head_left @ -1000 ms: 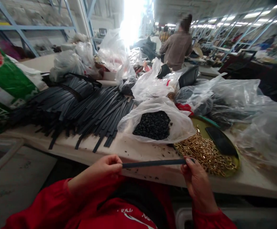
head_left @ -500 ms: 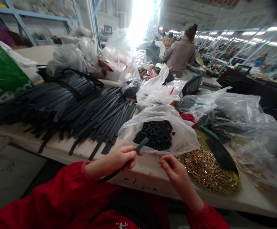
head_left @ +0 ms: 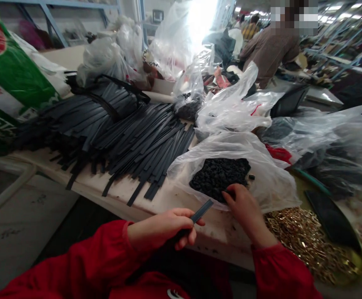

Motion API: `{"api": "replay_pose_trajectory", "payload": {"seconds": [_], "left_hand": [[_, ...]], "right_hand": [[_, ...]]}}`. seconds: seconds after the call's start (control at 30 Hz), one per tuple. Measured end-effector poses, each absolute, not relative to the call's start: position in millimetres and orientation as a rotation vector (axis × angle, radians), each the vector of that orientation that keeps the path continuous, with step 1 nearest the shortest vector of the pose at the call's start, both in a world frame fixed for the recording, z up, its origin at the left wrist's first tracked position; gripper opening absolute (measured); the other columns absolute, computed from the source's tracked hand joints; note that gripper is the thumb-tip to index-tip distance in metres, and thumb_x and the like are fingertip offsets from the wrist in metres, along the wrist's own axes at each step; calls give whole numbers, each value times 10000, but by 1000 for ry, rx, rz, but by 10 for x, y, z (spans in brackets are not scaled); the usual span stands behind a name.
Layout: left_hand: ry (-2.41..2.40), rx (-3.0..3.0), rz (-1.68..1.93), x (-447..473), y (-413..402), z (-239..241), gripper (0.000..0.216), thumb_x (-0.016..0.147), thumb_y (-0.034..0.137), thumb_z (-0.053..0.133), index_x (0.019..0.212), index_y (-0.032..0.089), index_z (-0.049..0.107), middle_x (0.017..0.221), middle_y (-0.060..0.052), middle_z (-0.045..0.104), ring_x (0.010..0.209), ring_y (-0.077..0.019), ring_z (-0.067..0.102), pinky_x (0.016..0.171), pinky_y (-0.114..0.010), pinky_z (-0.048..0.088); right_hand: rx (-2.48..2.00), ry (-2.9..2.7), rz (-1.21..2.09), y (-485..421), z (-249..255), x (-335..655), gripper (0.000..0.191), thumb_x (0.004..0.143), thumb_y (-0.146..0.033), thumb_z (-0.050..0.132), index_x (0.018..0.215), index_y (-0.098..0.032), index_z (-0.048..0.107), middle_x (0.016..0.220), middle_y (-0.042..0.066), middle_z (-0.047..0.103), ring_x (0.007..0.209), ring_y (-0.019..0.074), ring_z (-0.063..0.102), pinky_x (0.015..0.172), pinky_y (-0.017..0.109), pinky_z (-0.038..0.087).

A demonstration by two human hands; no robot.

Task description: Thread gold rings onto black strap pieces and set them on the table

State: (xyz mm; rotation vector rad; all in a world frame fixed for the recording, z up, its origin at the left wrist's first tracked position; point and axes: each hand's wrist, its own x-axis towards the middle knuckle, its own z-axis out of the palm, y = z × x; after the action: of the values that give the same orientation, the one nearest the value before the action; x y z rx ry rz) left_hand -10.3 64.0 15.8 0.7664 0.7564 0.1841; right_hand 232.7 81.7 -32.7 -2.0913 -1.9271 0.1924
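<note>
My left hand (head_left: 168, 226) is closed round a dark strap (head_left: 201, 211), whose free end points up and to the right. My right hand (head_left: 245, 207) reaches into an open clear plastic bag (head_left: 271, 182) holding small black parts (head_left: 220, 176); its fingertips are down among the parts and partly hidden, so I cannot make out whether they grip one. A big heap of similar dark straps (head_left: 121, 133) lies on the table to the left. Both my sleeves are red.
A round tray of small gold metal rings (head_left: 305, 241) with a flat black piece (head_left: 330, 218) sits at the right. Further clear bags crowd the back of the table. A green and white sack (head_left: 9, 83) stands far left. A person in brown (head_left: 269, 50) works beyond.
My right hand let go of the strap's end and moved forward into the bag of black parts. My left hand kept the strap and tilted its free end upward.
</note>
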Motion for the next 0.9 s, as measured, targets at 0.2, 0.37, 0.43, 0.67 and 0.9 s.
{"api": "replay_pose_trajectory", "payload": {"seconds": [0.2, 0.37, 0.43, 0.67, 0.9], "left_hand": [[748, 811, 184, -110, 626, 152, 311, 737, 236, 429, 1010, 125, 532, 586, 30, 528, 384, -55, 374, 368, -178, 246], [790, 1014, 219, -99, 593, 196, 480, 825, 478, 358, 1000, 101, 599, 602, 32, 449, 467, -63, 326, 435, -197, 232], [896, 1166, 218, -66, 574, 176, 423, 815, 434, 385, 921, 103, 625, 595, 35, 431, 512, -77, 358, 464, -195, 262], [1024, 1273, 78, -18, 395, 57, 223, 762, 301, 400, 813, 142, 547, 495, 65, 414, 398, -79, 388, 363, -173, 265], [975, 1227, 12, -46, 276, 79, 186, 747, 204, 354, 827, 147, 511, 582, 43, 501, 360, -60, 414, 335, -156, 279]], "right_hand": [[-1945, -1563, 409, 673, -194, 2306, 207, 716, -393, 595, 724, -192, 544, 721, 36, 567, 668, 187, 508, 649, 323, 378], [-1659, -1125, 950, 301, -8, 2119, 257, 688, -445, 636, 695, -192, 593, 834, 48, 628, 760, 184, 545, 692, 300, 406], [-1590, -973, 1085, 155, -19, 2035, 252, 670, -432, 665, 685, -188, 603, 724, 20, 612, 691, 154, 531, 648, 269, 409], [-1311, -327, 1445, -148, -208, 1767, 324, 619, -323, 735, 911, -229, 633, 779, -22, 633, 591, 83, 559, 590, 219, 488], [-1238, -121, 1523, -281, -250, 1672, 232, 578, -259, 763, 770, -202, 647, 738, -45, 636, 596, 67, 590, 592, 176, 527]]}}
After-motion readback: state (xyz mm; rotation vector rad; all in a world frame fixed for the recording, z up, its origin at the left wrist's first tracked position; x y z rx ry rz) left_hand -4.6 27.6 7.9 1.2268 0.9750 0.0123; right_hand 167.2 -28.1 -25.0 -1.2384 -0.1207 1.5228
